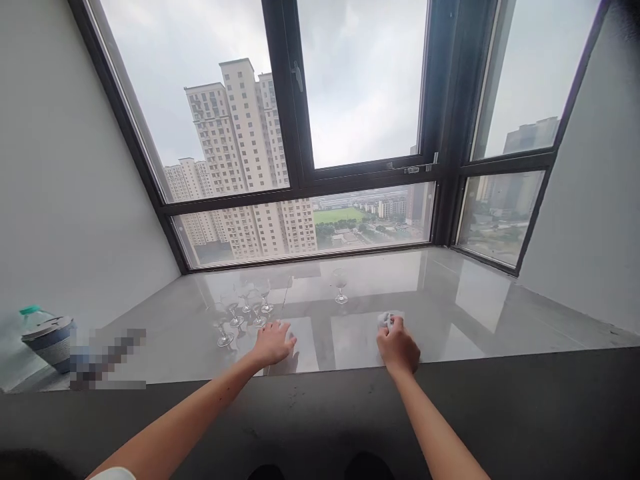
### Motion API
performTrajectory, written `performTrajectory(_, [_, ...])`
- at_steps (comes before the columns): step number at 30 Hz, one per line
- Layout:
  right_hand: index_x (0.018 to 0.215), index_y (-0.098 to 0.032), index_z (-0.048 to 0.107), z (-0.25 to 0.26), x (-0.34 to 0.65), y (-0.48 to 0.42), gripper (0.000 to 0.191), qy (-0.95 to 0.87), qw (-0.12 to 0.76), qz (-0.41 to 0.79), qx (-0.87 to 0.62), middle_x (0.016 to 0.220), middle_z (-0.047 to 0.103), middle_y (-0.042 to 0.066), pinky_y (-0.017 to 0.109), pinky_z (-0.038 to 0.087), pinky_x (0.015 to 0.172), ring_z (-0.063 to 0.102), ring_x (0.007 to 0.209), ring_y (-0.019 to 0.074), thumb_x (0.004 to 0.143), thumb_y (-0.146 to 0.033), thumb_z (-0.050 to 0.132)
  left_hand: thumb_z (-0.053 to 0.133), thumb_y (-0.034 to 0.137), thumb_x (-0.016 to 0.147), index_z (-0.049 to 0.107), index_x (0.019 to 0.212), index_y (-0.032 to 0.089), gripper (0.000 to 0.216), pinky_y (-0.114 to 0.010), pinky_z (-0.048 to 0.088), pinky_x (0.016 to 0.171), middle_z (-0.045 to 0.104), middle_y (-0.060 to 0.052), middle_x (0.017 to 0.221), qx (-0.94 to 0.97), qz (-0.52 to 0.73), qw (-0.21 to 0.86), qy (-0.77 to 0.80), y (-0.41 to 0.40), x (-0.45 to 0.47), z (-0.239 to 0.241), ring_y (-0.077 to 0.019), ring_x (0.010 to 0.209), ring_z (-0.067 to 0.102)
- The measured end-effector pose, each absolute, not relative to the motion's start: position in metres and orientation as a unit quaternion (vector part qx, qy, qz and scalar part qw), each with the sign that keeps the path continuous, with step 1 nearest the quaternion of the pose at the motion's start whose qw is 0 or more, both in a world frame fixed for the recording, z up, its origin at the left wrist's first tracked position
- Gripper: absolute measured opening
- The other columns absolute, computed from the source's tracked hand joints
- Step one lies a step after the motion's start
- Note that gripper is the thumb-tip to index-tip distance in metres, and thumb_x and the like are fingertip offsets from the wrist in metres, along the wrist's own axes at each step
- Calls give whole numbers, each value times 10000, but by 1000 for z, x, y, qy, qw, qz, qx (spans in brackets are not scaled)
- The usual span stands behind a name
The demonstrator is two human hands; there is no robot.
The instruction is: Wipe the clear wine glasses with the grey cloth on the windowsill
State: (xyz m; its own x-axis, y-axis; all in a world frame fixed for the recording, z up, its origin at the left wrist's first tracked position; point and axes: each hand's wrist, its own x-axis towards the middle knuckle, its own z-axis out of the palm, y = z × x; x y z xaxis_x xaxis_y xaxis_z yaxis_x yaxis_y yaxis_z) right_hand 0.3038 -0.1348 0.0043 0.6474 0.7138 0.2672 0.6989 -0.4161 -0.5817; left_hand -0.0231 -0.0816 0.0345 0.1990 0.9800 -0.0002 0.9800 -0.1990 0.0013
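Observation:
My left hand (273, 343) is over the front of the tiled sill (345, 343), palm down with its fingers apart and nothing visible in them. Just beyond and left of it stands a group of several clear stemmed glasses (234, 315), all upright. Another stemmed glass (341, 293) stands alone, farther back and between my two hands. Near the sill's front edge, my right hand (399, 347) is closed around a crumpled white cloth or tissue (385, 320). Part of that white bundle is hidden by my fingers.
On the left end of the sill are a dark blue cup-like container (53, 343) and a green-capped item (31, 310) behind it, beside a blurred patch. Dark-framed windows (300, 190) rise behind the sill. Walls close in both sides.

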Motion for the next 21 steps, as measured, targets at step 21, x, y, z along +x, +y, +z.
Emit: performTrajectory(21, [1229,-218,488,4,304,-136,324,-429,341,9,-836,1008,659,85,284,388,681,627,899,217,911,-245,427,467,477,884,538,1331,290,490,-619,109,1109,492,-85,1440,861,103,70,494,-18,142,25,-360,1338,322])
